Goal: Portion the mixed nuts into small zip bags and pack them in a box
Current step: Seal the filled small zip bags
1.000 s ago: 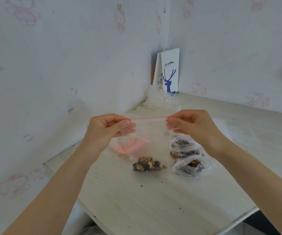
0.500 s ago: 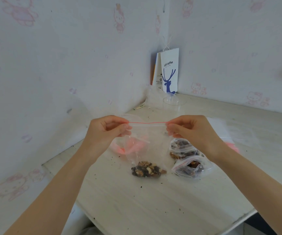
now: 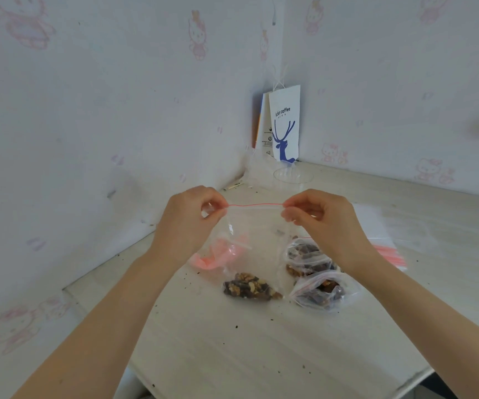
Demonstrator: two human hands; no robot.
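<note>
Since a second ago the bag's red zip line has been drawn out longer between the hands and the nuts hang lower. The left hand (image 3: 187, 223) and right hand (image 3: 323, 218) each pinch one top corner of the clear zip bag (image 3: 254, 240), their grip closed on it above the table (image 3: 232, 341); mixed nuts (image 3: 251, 287) sit at its bottom. Two filled bags (image 3: 314, 276) lie just right. A paper bag (image 3: 285, 125) in the corner reads "luckin coffee".

clear glossy plastic zip bag (image 3: 257, 240), matt wood-look table (image 3: 232, 355)
</note>
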